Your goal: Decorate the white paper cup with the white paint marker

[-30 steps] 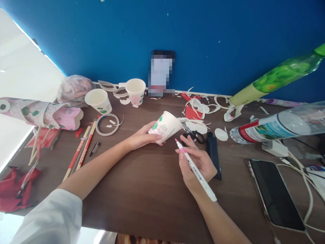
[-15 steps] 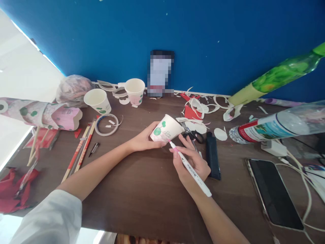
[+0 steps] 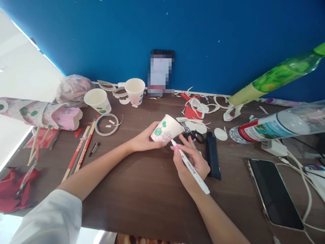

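Observation:
My left hand (image 3: 146, 138) is closed around a paper cup (image 3: 166, 129), white with green leaf marks and a pink lower part. The cup is tilted, its mouth turned up and to the right. In my right hand (image 3: 191, 159) is a white marker pen (image 3: 194, 172) with a pink collar. Its tip meets the cup's printed side near the base, or comes very close to it. Beyond my right hand lie black-handled scissors (image 3: 196, 136), partly hidden by the cup and fingers. A dark narrow pouch (image 3: 213, 156) rests just right of that hand.
Behind stand a single cup (image 3: 98, 101) and stacked cups (image 3: 135, 91). A phone (image 3: 159, 74) leans on the blue wall. Paper scraps (image 3: 199, 106), a tape roll (image 3: 106, 124), chopsticks (image 3: 82, 147), a water bottle (image 3: 276, 125) and another phone (image 3: 275, 193) surround the hands.
The marker's tip has shifted slightly right along the cup, and its back end has dropped left a little. The cup has turned slightly in my left hand.

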A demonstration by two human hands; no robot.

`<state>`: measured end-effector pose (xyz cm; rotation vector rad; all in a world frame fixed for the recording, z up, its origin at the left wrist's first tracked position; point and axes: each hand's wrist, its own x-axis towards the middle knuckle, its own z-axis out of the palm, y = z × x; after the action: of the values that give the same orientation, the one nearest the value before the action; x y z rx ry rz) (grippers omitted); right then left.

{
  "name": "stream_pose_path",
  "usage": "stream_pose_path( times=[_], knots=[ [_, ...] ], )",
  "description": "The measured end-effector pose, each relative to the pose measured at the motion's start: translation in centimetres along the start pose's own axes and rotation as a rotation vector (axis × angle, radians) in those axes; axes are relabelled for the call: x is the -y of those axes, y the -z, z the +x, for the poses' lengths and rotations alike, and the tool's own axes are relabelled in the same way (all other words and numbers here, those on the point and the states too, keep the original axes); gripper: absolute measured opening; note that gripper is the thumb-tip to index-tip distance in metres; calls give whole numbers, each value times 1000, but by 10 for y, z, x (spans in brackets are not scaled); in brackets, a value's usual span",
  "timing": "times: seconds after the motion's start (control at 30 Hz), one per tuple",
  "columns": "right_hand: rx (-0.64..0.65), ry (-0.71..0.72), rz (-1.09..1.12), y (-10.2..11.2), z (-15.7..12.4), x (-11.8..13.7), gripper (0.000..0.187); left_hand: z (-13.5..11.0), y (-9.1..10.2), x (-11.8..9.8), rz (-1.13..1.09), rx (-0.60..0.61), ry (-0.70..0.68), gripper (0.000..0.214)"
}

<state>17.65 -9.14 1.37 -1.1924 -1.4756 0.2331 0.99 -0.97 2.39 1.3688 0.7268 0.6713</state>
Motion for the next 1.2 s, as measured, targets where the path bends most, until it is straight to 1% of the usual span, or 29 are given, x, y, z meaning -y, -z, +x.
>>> stream_pose_path(
  times=[0.23,0.43,0.67,0.83,0.97,1.03,1.13,1.2],
  knots=[
    [-5,-8,38,0,2,2,16,0,-1,0,-76,23,27,63],
    [-5,-23,84,0,2,2,18,-1,1,-1,-121,37,54,62],
    [3,-24,78,0,1,1,14,-2,1,-3,-146,25,86,62],
    [12,-4,89,1,2,2,16,-1,1,-2,-187,7,122,58],
    [-34,17,79,3,4,1,20,-1,1,2,-313,1,160,62],
    [-60,-1,75,5,4,0,20,0,2,5,-377,1,172,59],
    [-93,-26,59,6,4,-1,20,1,2,8,-396,1,178,50],
    [-92,-11,58,6,5,0,21,1,2,7,-383,-11,180,47]
  ],
)
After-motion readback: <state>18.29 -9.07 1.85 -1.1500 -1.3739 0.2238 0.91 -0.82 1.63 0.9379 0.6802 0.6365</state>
